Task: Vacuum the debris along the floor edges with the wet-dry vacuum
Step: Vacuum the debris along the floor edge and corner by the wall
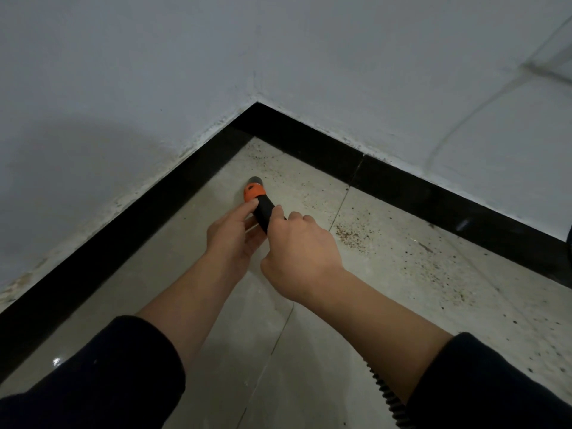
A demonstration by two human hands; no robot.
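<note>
We see both hands on the vacuum nozzle (262,212), a black tube with an orange collar (253,191) near its tip. The tip points toward the corner of the black baseboard (309,144) and sits close to the tile floor (294,366), a little short of that corner; we cannot tell whether it touches the tile.

The left hand (232,239) cradles the tube from below, its thumb laid on top just behind the collar, so it grips the nozzle. The right hand (301,258) is closed round the tube further from the baseboard corner, knuckles up and fingers curled over it.

A ribbed black hose (390,394) shows under the right forearm, far from the corner at the lower edge of the view.

Debris (353,235), a patch of brown and dark specks, lies on the tile to the right of the nozzle, near the right-hand run of baseboard. Finer specks are scattered along that run and into the corner.

White walls (123,72) rise above the baseboard. Both arms wear dark sleeves (108,382) pushed up the forearms.
</note>
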